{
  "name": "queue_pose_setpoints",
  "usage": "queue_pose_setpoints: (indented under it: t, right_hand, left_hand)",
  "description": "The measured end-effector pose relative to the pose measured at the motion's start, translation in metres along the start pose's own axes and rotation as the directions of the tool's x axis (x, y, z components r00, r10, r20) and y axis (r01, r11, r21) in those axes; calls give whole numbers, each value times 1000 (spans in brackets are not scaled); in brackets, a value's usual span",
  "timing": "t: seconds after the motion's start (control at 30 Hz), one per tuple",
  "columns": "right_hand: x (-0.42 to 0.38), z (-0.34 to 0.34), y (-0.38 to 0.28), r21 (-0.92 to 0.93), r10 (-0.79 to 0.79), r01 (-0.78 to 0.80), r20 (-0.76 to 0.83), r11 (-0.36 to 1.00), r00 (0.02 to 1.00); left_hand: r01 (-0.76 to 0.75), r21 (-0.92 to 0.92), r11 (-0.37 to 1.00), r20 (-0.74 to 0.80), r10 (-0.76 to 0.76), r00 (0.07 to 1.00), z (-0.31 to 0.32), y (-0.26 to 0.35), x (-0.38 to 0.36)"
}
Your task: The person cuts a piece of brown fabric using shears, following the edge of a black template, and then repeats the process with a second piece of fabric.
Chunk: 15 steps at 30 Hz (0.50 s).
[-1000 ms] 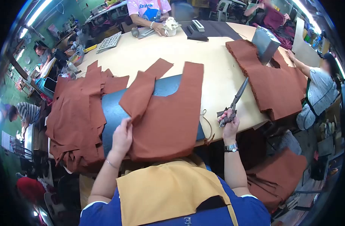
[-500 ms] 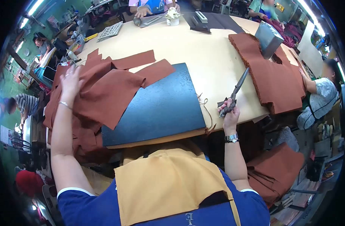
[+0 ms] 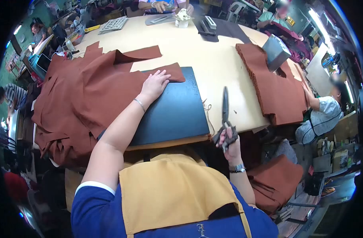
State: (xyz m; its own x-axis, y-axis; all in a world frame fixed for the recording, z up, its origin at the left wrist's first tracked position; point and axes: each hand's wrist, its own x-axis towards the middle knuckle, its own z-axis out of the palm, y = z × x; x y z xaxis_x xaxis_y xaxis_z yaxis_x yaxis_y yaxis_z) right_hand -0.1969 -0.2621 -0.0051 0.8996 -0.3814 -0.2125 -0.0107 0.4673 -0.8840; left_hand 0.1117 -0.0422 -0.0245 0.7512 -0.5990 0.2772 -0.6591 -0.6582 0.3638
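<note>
My left hand [image 3: 154, 85] lies flat, fingers stretched out, on a strip of the reddish-brown leather [image 3: 86, 85]. That leather is a large, irregular hide spread over the left of the table, with cut flaps hanging off the near edge. Beneath the strip, a dark cutting board [image 3: 171, 115] shows its bare surface. My right hand [image 3: 233, 152] grips a pair of scissors [image 3: 225, 105] at the table's near edge. Their handles look wrapped in dark cloth, and the blades point away from me, seemingly closed.
A thick stack of brown leather [image 3: 270, 91] lies on the right, with a metal block [image 3: 276, 51] on it and a co-worker [image 3: 324, 111] beside it. More brown pieces [image 3: 274, 182] are piled low at right. Across the table [image 3: 177, 47] stand a white cup [image 3: 182, 22] and other workers.
My left hand has moved right from the hide's left side onto the strip over the board. The leather now lies more spread out. My right hand with the scissors has shifted left and nearer.
</note>
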Motion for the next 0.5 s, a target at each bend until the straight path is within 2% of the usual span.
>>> queue_pose_setpoints:
  t: [0.07,0.1,0.17,0.2,0.23,0.37,0.5]
  right_hand:
    - [-23,0,6,9,134,-135,114,991,985]
    - [-32,1,7,-64,220,-213,140,975,965]
    - [-37,1,20,-30,346,-348,210,937,914]
    - [-39,9,21,-21,376,-378,186,925,908]
    - [-35,3,31,-24,389,-402,309,915,868]
    - [-28,13,40,-17,339,-352,318,936,886]
    - [-22,20,38,-88,344,-333,286,939,894]
  left_hand:
    - [3,-21,1000,24,-2,1000,-4,6,-14]
    - [1,-32,999,33,0,999,-8,11,-20]
    - [-28,-131,991,61,36,997,-12,20,-35]
    - [-49,-168,985,75,63,995,-12,24,-42]
    - [-70,-206,976,86,89,992,-14,28,-50]
    - [-162,-126,979,149,180,972,-24,40,-72]
    - [-161,-131,978,168,182,969,-30,43,-76]
